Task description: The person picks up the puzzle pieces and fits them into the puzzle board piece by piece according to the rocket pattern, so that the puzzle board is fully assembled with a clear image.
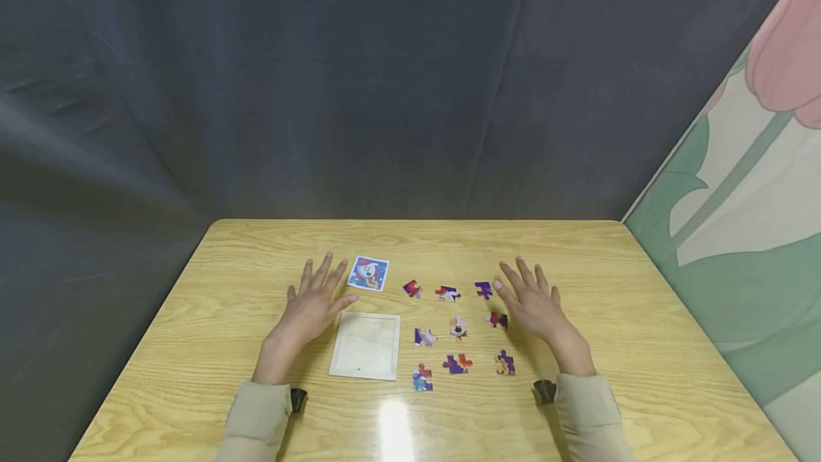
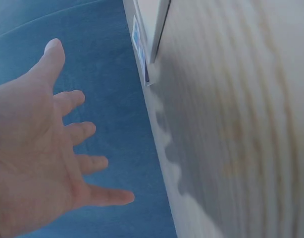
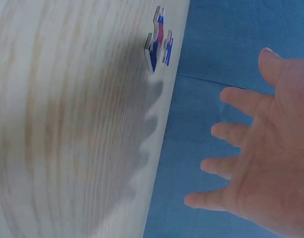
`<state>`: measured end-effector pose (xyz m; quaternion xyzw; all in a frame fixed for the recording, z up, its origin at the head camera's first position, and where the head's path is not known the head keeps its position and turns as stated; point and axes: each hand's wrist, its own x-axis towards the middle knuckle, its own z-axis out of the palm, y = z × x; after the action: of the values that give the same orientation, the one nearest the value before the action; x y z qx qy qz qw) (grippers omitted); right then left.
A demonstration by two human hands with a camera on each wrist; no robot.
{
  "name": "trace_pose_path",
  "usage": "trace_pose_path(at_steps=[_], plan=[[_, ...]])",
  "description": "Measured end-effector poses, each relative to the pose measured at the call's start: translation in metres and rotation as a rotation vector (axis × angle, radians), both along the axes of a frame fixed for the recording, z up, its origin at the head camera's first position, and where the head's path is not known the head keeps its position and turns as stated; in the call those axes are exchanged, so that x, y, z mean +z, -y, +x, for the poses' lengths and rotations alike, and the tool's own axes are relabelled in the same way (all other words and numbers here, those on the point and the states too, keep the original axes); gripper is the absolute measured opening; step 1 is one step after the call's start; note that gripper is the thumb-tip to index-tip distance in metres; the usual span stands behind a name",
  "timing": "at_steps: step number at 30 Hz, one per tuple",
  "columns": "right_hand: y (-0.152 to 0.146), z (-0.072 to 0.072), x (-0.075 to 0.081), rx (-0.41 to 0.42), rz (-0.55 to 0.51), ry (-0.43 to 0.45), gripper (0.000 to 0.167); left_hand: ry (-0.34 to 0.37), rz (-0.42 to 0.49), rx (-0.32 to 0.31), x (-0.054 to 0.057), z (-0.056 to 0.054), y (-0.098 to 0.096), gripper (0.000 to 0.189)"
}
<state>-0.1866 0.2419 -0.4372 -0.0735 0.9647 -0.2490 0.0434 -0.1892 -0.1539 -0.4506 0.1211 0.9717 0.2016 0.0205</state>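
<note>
1. While left hand [image 1: 312, 309] and right hand [image 1: 532, 305] hover above the table [image 1: 609, 291], each grip spread and holding nothing, a low sweep could scatter the loose jigsaw pieces [image 1: 457, 329], lying between tray [image 1: 365, 348] and right hand.
2. Jigsaw pieces: flat, knobbed; thin pale edges may slip when pinched.
3. Tray: square, pale, shallow-rimmed; a bump might shift it.
4. Table: glossy wood grain.

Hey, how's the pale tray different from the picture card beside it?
The tray is plain and pale; the card carries a colourful print. The tray looks larger than the card. In the head view, the tray sits lower, the card higher. Both are roughly square and lie on the table.
</note>
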Motion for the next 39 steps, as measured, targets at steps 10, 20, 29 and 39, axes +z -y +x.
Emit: trace_pose_path(at_steps=[10,20,29,39], plan=[[0.0,-0.005,-0.003,0.034,0.004,-0.067,0.063,0.053,0.018,-0.071,0.004,0.007,0.002,0.077],[0.05,-0.034,-0.008,0.508,-0.149,-0.261,0.04,0.318,0.051,-0.26,0.0,0.042,0.003,0.097],[0.078,-0.083,-0.027,0.704,-0.071,-0.095,0.037,0.305,0.051,-0.257,0.001,0.041,-0.006,0.095],[0.082,-0.074,-0.029,0.76,0.021,-0.369,0.026,0.293,-0.01,-0.278,0.001,0.047,-0.005,0.099]])
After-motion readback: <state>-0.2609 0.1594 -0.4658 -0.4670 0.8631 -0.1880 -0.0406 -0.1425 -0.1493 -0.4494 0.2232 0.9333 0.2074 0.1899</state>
